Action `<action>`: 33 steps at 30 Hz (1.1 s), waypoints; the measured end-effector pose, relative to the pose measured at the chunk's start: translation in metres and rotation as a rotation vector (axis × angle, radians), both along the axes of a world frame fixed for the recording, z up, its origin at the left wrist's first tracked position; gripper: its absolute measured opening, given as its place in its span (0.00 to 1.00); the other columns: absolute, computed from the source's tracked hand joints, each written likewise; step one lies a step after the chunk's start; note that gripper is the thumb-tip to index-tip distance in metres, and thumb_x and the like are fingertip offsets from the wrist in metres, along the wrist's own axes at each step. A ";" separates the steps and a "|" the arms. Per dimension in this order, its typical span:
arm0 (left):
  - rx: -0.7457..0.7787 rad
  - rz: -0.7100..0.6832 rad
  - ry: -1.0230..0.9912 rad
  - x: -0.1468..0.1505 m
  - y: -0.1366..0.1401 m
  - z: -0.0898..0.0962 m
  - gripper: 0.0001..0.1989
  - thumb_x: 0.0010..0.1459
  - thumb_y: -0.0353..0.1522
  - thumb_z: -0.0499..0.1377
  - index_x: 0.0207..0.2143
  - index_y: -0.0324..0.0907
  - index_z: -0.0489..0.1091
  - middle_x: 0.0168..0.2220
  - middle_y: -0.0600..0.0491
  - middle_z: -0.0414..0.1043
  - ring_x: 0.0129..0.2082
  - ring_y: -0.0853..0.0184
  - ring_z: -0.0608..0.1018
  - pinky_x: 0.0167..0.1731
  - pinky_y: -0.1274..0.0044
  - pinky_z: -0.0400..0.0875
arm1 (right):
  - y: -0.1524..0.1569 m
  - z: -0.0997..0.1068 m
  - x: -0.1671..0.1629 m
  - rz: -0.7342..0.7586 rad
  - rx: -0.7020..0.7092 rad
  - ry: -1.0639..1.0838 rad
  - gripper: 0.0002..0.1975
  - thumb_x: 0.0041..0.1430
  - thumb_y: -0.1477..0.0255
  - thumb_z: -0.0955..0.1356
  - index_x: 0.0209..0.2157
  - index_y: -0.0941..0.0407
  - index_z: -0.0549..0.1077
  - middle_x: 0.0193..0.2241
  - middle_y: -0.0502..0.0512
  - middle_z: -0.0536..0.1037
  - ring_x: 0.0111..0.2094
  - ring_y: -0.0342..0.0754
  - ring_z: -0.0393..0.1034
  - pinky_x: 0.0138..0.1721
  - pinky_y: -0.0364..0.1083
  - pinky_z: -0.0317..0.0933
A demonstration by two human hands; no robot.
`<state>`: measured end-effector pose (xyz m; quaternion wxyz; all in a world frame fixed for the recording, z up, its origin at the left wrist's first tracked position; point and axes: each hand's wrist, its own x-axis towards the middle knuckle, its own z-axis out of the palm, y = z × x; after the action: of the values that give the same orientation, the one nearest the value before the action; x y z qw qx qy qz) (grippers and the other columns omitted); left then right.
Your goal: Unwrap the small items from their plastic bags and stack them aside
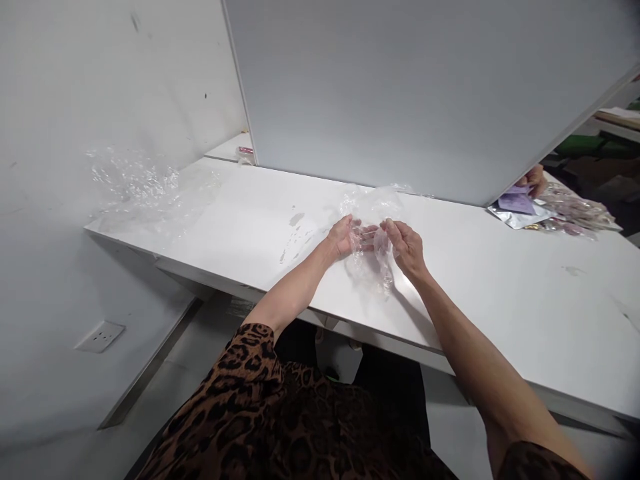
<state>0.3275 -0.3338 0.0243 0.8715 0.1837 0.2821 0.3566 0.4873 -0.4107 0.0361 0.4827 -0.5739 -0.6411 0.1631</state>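
Note:
A crumpled sheet of clear plastic film, perhaps a thin bag, is stretched between my two hands above the white table. My right hand is closed, pinching the film between thumb and fingertips. On the other side, my left hand holds the film with its palm turned toward it; the fingers are partly spread and show through the plastic. More crinkled clear film lies just behind my hands, against the grey panel. Whether these are separate pieces I cannot tell.
A loose heap of clear plastic covers the table's left end by the wall. The grey panel rises along the back edge of the white table. Beyond its right end, another person's hand touches a purple packet among several packaged items.

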 end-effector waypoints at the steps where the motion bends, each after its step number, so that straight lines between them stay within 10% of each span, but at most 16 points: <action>1: -0.001 0.004 0.004 0.000 0.000 0.001 0.18 0.70 0.39 0.46 0.28 0.42 0.61 0.43 0.41 0.79 0.42 0.56 0.82 0.49 0.54 0.74 | 0.005 -0.001 0.002 -0.011 -0.022 -0.028 0.32 0.67 0.43 0.56 0.32 0.53 0.75 0.35 0.58 0.79 0.42 0.54 0.74 0.44 0.52 0.67; 10: 0.002 0.023 0.030 0.000 0.000 0.007 0.21 0.68 0.38 0.47 0.21 0.41 0.59 0.44 0.41 0.79 0.47 0.56 0.82 0.54 0.56 0.70 | 0.028 -0.026 0.037 -0.217 -0.403 -0.504 0.27 0.52 0.60 0.71 0.53 0.56 0.72 0.43 0.64 0.78 0.45 0.60 0.72 0.41 0.53 0.67; 19: 0.008 0.091 0.063 -0.002 -0.001 0.010 0.17 0.63 0.33 0.51 0.20 0.41 0.59 0.43 0.43 0.79 0.48 0.56 0.82 0.54 0.60 0.72 | 0.026 -0.011 -0.001 -0.181 -0.368 -0.728 0.33 0.59 0.68 0.65 0.64 0.66 0.60 0.54 0.80 0.71 0.53 0.71 0.68 0.49 0.62 0.65; 33: -0.044 0.172 0.064 0.001 0.003 0.007 0.13 0.61 0.34 0.52 0.39 0.39 0.74 0.43 0.40 0.80 0.46 0.54 0.83 0.52 0.63 0.72 | 0.008 -0.013 0.050 -0.172 -0.360 -0.808 0.27 0.68 0.66 0.59 0.66 0.54 0.64 0.43 0.66 0.79 0.39 0.59 0.74 0.35 0.50 0.62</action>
<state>0.3282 -0.3304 0.0313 0.8321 0.1508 0.3323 0.4177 0.5378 -0.4029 0.0234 0.0979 -0.7174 -0.6897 -0.0060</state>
